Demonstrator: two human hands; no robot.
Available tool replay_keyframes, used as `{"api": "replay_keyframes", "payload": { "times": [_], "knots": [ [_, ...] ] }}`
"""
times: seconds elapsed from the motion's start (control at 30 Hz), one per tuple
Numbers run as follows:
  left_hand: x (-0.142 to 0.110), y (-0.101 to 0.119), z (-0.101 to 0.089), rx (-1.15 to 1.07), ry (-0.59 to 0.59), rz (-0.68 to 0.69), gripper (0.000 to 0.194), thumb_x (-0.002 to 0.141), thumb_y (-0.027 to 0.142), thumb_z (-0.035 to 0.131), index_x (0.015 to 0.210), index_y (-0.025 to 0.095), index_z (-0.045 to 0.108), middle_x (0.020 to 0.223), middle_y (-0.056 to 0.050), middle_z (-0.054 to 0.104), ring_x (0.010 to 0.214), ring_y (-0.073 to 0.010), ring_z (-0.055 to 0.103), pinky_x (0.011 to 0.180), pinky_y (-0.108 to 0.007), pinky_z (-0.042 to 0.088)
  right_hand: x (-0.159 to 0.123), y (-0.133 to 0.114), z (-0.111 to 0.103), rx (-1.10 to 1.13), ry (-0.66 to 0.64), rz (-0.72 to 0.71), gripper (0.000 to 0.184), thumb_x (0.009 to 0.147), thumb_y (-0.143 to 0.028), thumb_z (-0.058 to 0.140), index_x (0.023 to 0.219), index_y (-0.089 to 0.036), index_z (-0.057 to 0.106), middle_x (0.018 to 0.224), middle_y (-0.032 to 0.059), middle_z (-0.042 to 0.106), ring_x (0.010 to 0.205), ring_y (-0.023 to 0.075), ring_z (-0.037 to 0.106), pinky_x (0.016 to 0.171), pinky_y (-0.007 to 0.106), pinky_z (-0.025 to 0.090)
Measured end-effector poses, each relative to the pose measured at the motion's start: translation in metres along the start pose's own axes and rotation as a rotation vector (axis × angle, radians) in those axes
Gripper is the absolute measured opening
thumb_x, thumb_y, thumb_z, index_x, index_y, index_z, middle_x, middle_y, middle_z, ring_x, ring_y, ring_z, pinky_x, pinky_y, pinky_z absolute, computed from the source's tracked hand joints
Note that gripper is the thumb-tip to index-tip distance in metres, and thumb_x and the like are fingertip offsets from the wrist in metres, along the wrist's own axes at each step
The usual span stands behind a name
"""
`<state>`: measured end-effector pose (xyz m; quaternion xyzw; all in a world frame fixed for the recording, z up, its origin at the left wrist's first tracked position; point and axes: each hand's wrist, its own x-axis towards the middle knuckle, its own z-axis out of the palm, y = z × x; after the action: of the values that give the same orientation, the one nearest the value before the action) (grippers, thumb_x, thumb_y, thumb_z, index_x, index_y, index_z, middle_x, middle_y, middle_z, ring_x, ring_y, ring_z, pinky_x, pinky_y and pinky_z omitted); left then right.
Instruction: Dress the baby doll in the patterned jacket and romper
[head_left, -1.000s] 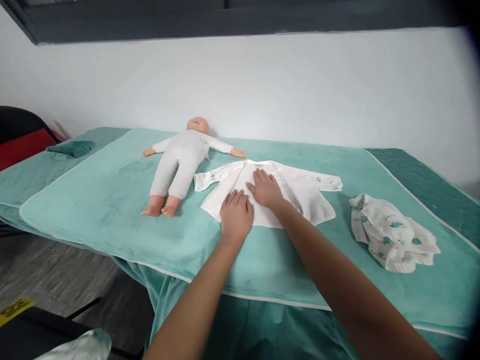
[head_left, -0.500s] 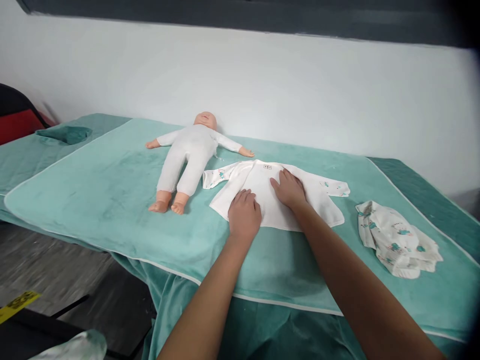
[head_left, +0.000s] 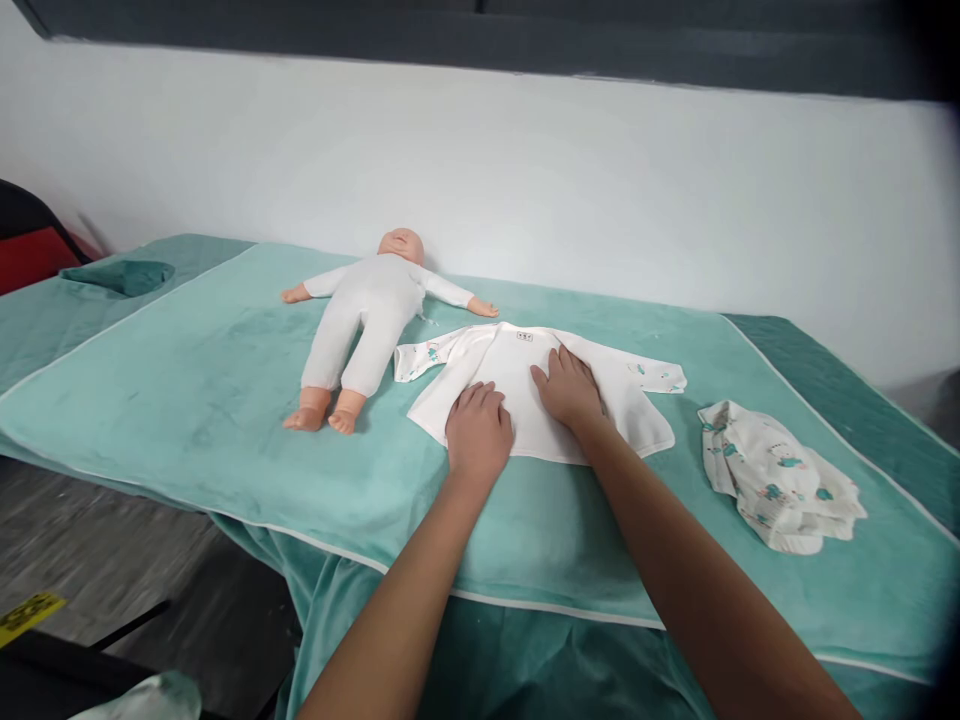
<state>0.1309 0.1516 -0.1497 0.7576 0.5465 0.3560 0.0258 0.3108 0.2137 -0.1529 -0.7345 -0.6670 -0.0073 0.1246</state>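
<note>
White shirt (head_left: 506,375) lies spread out on the green cover (head_left: 225,400) of the worktop, directly beneath both hands, its neckline toward the wall (head_left: 480,180) and its hem toward the person. Its two sleeves stretch out to either side, each with small green and dark prints near the cuff, and a small printed label shows just below the neckline.

The left hand (head_left: 480,430) rests palm down on the lower part of the shirt, partly over the hem, with its fingers extended close together. The right hand (head_left: 568,390) lies farther up and to the right, also palm down, its fingers outstretched and its thumb apart from them. Both hands are open and laid on the fabric; whether the fingertips of the right hand pinch any of it, I cannot tell.

To the left of the shirt, a doll (head_left: 367,305) in a white body lies on its back, arms spread and feet toward the near edge. One doll hand is near the shirt's left shoulder. To the right, well apart from both hands, a patterned garment (head_left: 780,480) sits bunched up. At the far left, a dark green opening or fold (head_left: 120,277) shows in the covering.
</note>
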Motion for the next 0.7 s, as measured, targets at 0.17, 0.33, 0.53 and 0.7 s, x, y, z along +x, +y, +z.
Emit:
{"api": "replay_keyframes", "payload": {
  "times": [0.17, 0.33, 0.53, 0.7],
  "knots": [
    [0.000, 0.001, 0.000, 0.007, 0.000, -0.004, 0.024, 0.091, 0.013, 0.051, 0.103, 0.020, 0.071, 0.123, -0.005, 0.072, 0.122, -0.0224, 0.059, 0.109, -0.041, 0.045, -0.009, -0.002, 0.000, -0.030, 0.017, -0.055, 0.067, 0.103, -0.044, 0.026, 0.151, 0.001, 0.037, 0.160, 0.0255, 0.030, 0.149, 0.0333, 0.028, 0.120, 0.046, 0.023],
    [0.000, 0.003, -0.002, 0.016, -0.011, -0.010, 0.024, 0.091, 0.013, 0.051, 0.103, 0.020, 0.071, 0.124, -0.005, 0.071, 0.123, -0.0227, 0.059, 0.109, -0.041, 0.045, -0.018, -0.006, -0.002, -0.042, 0.017, -0.080, 0.066, 0.103, -0.043, 0.027, 0.151, 0.000, 0.038, 0.160, 0.0239, 0.030, 0.150, 0.0329, 0.027, 0.121, 0.047, 0.023],
    [0.000, 0.004, -0.003, 0.018, -0.008, -0.002, 0.024, 0.091, 0.014, 0.051, 0.102, 0.020, 0.071, 0.124, -0.005, 0.071, 0.122, -0.0228, 0.060, 0.108, -0.040, 0.045, -0.030, -0.013, -0.006, -0.057, -0.004, -0.102, 0.065, 0.103, -0.043, 0.027, 0.152, -0.001, 0.036, 0.162, 0.0221, 0.029, 0.151, 0.0326, 0.026, 0.120, 0.047, 0.025],
    [0.000, 0.003, -0.003, 0.013, -0.008, -0.005, 0.024, 0.091, 0.015, 0.051, 0.102, 0.020, 0.071, 0.124, -0.005, 0.071, 0.122, -0.0230, 0.060, 0.108, -0.041, 0.045, -0.043, -0.020, -0.007, -0.058, -0.009, -0.134, 0.066, 0.104, -0.044, 0.026, 0.153, -0.001, 0.035, 0.162, 0.0212, 0.027, 0.151, 0.0317, 0.025, 0.121, 0.047, 0.024]
  ]
}}
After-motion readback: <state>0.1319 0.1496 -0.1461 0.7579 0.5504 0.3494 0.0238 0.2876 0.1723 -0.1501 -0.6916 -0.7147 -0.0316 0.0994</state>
